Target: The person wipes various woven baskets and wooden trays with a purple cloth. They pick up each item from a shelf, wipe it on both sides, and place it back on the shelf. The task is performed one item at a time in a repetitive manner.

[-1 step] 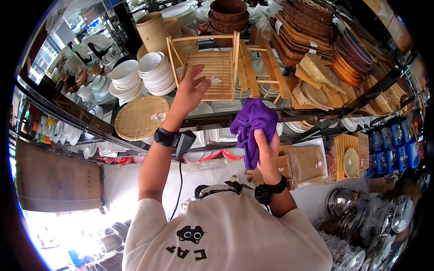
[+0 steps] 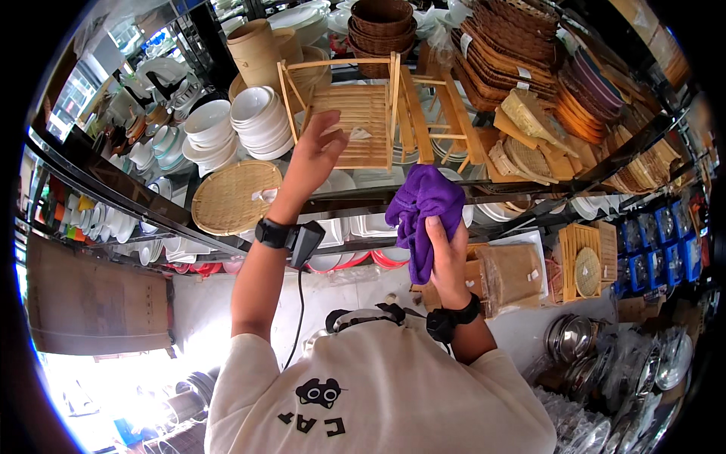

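Note:
My left hand (image 2: 314,155) is raised to the shelf, fingers spread, resting against the slatted bed of a pale wooden folding rack (image 2: 363,113). The rack stands upright on the metal shelf (image 2: 529,185) among other wooden racks. My right hand (image 2: 448,253) is lower and to the right, closed on a bunched purple cloth (image 2: 420,204) that hangs just below the rack, in front of the shelf edge. Both wrists wear black bands.
Stacks of white bowls (image 2: 261,121) and a round woven tray (image 2: 234,197) sit left of the rack. Wicker baskets (image 2: 382,23) and woven trays (image 2: 529,53) fill the shelf above and to the right. A cardboard box (image 2: 94,303) lies at lower left, steel pots (image 2: 575,337) at lower right.

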